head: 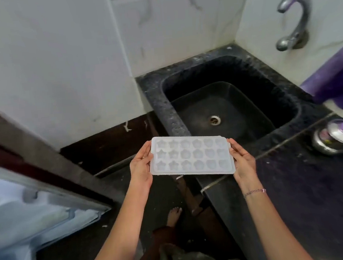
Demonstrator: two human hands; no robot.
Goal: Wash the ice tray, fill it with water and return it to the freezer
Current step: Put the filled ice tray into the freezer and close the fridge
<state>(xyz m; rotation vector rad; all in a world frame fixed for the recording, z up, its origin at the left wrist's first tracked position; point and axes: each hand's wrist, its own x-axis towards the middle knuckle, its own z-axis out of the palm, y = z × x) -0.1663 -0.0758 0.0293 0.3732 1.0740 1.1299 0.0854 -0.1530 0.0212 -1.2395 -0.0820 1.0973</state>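
Two bare hands hold a translucent white plastic ice tray [191, 156] level in the air, just in front of the near rim of the sink and above the floor beside the bench edge. At the tray's left short end the left hand [141, 168] has its grip closed on the rim, thumb on top and fingers underneath; the right hand [243, 160] clasps the right short end the same way, with a thin beaded bracelet [254, 192] on its wrist. Three rows of moulded cavities, stars and rounded shapes, face upward; whether they hold anything cannot be told. Below the tray a bare foot [173, 215] stands on the dark floor. At lower left the open white fridge door [37, 207] shows its inner shelf, blurred. To the right lies the dark speckled stone bench [309, 179], carrying a shiny steel vessel with a purple-knobbed lid [339, 137] near its right edge. Beyond the tray sits the black rectangular sink [233, 111] with a round metal drain [215, 119] in its floor. Farther back, a curved chrome tap [294, 20] projects from the white marbled wall tiles [169, 25].
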